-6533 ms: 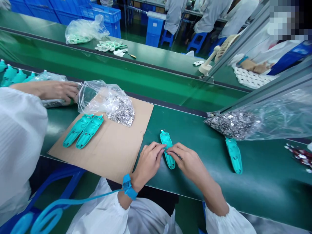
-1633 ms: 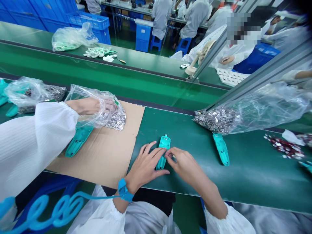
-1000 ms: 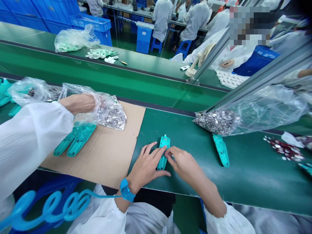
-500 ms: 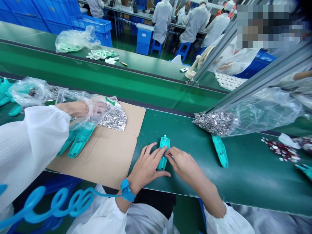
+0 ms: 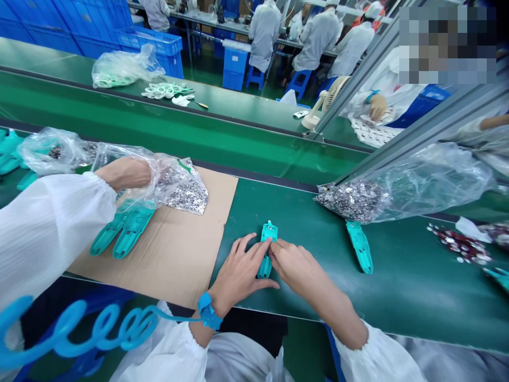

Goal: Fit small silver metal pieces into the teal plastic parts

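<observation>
A teal plastic shell [image 5: 265,268] lies lengthwise on the green work surface in front of me, with a small round silvery part near its far end. My left hand [image 5: 238,270] holds it from the left, fingertips on its middle and thumb stretched out below. From the right, my right hand [image 5: 296,265] has its fingers curled together against the middle of the shell. Anything between those fingertips is hidden. Further right, another teal shell [image 5: 360,249] lies under the tip of a clear bag of small silvery parts [image 5: 353,201].
At left, a co-worker's hand [image 5: 125,172] reaches into a plastic bag of silvery pieces [image 5: 185,191] above brown cardboard [image 5: 178,254] bearing teal shells [image 5: 133,231]. Dark red and silvery bits [image 5: 459,244] lie far right. A blue coiled cord [image 5: 135,326] runs to my left wrist.
My right hand's fingers have shifted slightly and curled closer to the shell. At left, the co-worker's hand has moved deeper into the bag. A person's hand now shows over the white sheet behind the frame.
</observation>
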The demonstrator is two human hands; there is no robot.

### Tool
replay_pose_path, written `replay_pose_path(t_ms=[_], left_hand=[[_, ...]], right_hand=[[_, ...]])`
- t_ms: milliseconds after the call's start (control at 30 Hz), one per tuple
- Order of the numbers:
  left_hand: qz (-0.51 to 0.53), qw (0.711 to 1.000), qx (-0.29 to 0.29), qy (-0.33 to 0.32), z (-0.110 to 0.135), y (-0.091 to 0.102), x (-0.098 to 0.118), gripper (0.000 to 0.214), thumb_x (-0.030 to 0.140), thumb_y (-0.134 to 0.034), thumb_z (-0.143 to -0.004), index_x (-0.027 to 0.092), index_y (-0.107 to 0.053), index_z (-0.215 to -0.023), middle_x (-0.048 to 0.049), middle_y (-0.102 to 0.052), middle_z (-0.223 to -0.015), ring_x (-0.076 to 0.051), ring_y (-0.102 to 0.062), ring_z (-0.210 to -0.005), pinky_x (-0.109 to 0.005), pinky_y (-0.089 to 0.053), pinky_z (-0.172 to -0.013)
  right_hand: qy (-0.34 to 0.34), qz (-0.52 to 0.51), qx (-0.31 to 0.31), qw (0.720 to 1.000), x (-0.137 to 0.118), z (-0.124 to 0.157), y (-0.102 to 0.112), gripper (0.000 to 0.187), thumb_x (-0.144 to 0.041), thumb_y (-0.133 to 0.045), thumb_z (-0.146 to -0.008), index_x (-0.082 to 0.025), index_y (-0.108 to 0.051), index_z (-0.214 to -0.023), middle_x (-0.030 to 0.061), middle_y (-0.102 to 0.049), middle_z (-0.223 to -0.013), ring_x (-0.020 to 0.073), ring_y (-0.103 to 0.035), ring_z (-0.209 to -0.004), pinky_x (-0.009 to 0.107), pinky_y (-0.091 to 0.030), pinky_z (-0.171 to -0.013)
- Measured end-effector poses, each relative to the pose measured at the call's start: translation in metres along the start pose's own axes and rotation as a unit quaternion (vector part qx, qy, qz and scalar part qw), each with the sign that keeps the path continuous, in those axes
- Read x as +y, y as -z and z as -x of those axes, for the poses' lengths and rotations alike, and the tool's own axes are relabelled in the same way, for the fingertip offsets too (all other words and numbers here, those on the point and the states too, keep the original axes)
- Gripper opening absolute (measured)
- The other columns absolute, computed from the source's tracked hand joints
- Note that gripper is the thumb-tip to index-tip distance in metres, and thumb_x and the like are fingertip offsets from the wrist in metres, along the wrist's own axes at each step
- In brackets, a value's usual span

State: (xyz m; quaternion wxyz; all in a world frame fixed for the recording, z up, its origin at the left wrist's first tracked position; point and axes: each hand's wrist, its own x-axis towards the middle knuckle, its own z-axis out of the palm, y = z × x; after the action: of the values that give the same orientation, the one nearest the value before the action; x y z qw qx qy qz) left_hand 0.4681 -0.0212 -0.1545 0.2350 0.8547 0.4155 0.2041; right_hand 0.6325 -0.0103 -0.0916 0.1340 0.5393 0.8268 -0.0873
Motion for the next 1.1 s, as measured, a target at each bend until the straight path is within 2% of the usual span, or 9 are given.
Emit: replay_pose_path(t_ms=[133,400,467,633,800,933,1033,1067,1100], left_hand=[[-0.007,1.0,0.009,0.006,0.0,-0.002,0.0,0.102,0.07,-0.06,-0.078,0.018,-0.015,-0.153,-0.0126,-0.055,-0.137,-0.036,-0.035,-0.137,-0.054,-0.034,-0.109],[-0.02,0.999,0.029,-0.002,0.001,-0.001,0.001,0.104,0.068,-0.061,-0.079,0.021,-0.007,-0.155,-0.0152,-0.052,-0.139,-0.034,-0.039,-0.136,-0.051,-0.038,-0.107],[-0.021,0.999,0.028,-0.001,0.001,-0.001,0.001,0.108,0.07,-0.06,-0.078,0.021,-0.004,-0.155,-0.0153,-0.052,-0.139,-0.035,-0.039,-0.136,-0.051,-0.038,-0.107],[-0.022,0.999,0.03,-0.004,0.002,-0.002,0.001,0.12,0.075,-0.061,-0.068,0.022,0.002,-0.156,-0.0151,-0.053,-0.138,-0.036,-0.039,-0.135,-0.051,-0.038,-0.107],[-0.014,1.0,0.028,-0.004,0.002,-0.002,0.001,0.12,0.074,-0.062,-0.067,0.023,0.001,-0.156,-0.0125,-0.052,-0.141,-0.035,-0.038,-0.137,-0.05,-0.036,-0.108],[-0.004,1.0,0.02,0.0,0.003,-0.002,0.001,0.122,0.075,-0.062,-0.066,0.023,0.001,-0.156,-0.0113,-0.052,-0.141,-0.036,-0.036,-0.137,-0.051,-0.036,-0.109],[0.009,1.0,0.005,-0.004,0.005,0.002,0.001,0.123,0.075,-0.067,-0.066,0.023,0.0,-0.156,-0.0121,-0.048,-0.144,-0.036,-0.036,-0.136,-0.053,-0.035,-0.109],[0.013,1.0,-0.003,-0.007,0.005,0.004,0.001,0.122,0.072,-0.069,-0.068,0.022,-0.001,-0.156,-0.0125,-0.048,-0.145,-0.036,-0.036,-0.136,-0.052,-0.036,-0.109],[0.015,1.0,-0.01,-0.01,0.005,0.006,0.002,0.12,0.067,-0.072,-0.07,0.022,-0.002,-0.156,-0.0127,-0.048,-0.144,-0.035,-0.037,-0.135,-0.052,-0.037,-0.108]], right_hand=[[0.035,0.055,-0.03,0.997,-0.001,-0.004,0.007,0.013,-0.01,-0.051,-0.092,-0.014,-0.06,-0.101,0.012,-0.067,-0.102,0.0219,-0.066,-0.077,0.031,-0.038,-0.057],[0.071,0.075,-0.052,0.993,0.0,-0.008,0.011,0.027,-0.005,-0.052,-0.088,-0.011,-0.062,-0.112,0.0119,-0.067,-0.101,0.0263,-0.067,-0.081,0.032,-0.039,-0.057],[0.079,0.06,-0.063,0.993,0.003,-0.008,0.014,0.027,-0.005,-0.051,-0.089,-0.012,-0.063,-0.112,0.011,-0.068,-0.105,0.0268,-0.067,-0.084,0.033,-0.039,-0.059],[0.089,-0.048,-0.059,0.993,0.011,-0.007,0.018,0.02,-0.016,-0.047,-0.098,-0.018,-0.067,-0.095,0.0067,-0.07,-0.104,0.0223,-0.068,-0.086,0.03,-0.037,-0.062],[0.067,-0.096,-0.041,0.992,0.015,-0.005,0.012,0.022,-0.017,-0.045,-0.098,-0.018,-0.067,-0.095,0.0061,-0.069,-0.105,0.0212,-0.067,-0.087,0.029,-0.035,-0.063],[0.042,-0.149,-0.014,0.988,0.018,-0.002,0.016,0.021,-0.018,-0.047,-0.097,-0.019,-0.067,-0.1,0.0062,-0.068,-0.101,0.0191,-0.064,-0.083,0.028,-0.034,-0.065],[0.005,-0.284,0.051,0.958,0.021,0.004,0.019,0.022,-0.031,-0.05,-0.096,-0.018,-0.066,-0.09,0.0026,-0.063,-0.082,0.0146,-0.055,-0.07,0.027,-0.034,-0.063],[-0.013,-0.358,0.076,0.93,0.021,0.006,0.017,0.028,-0.038,-0.048,-0.097,-0.018,-0.064,-0.085,0.0005,-0.058,-0.071,0.0128,-0.049,-0.062,0.026,-0.032,-0.059],[-0.031,-0.447,0.102,0.888,0.02,0.007,0.013,0.035,-0.044,-0.045,-0.097,-0.018,-0.061,-0.08,-0.0019,-0.05,-0.062,0.0113,-0.042,-0.055,0.025,-0.03,-0.055]])
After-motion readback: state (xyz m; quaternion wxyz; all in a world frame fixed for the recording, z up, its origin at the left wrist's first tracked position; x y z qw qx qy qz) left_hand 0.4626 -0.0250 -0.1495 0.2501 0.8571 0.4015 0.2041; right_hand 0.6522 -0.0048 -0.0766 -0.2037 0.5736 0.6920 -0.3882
